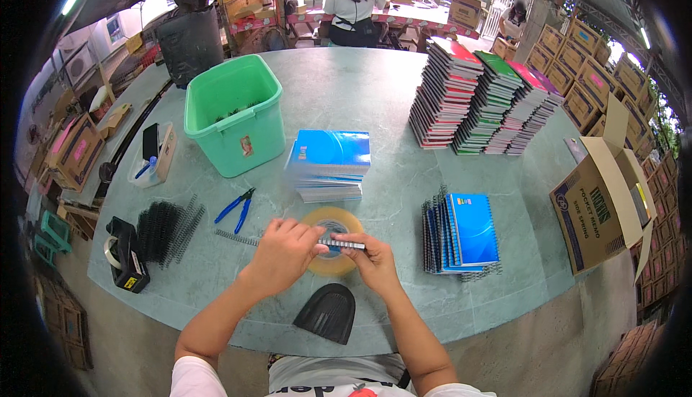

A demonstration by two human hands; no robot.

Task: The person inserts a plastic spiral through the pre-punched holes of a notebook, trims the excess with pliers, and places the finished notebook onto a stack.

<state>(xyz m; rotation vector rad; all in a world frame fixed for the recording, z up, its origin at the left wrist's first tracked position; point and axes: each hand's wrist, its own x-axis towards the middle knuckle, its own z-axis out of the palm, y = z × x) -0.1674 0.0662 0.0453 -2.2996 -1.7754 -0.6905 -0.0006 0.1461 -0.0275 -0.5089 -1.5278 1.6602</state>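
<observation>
Head view — right hand (371, 259) pinches notebook (349, 244) — green bin (220, 153) holds dark coils (240, 112).

The surface (393, 217) is grey-green with pale marbled veins. Near its far left corner, a mint-green bucket (225, 153); toward the far right corner, notebook piles (468, 101) capped red, green and pink — page edges white-striped. The held notebook (349, 244), near the near edge, has a dark-and-white striped edge. By the left edge, black spirals (169, 231); inward, blue-handled pliers (243, 215). By the right edge, a brown carton (587, 213) — inward, blue notebooks (473, 228) with lighter swirls.
</observation>
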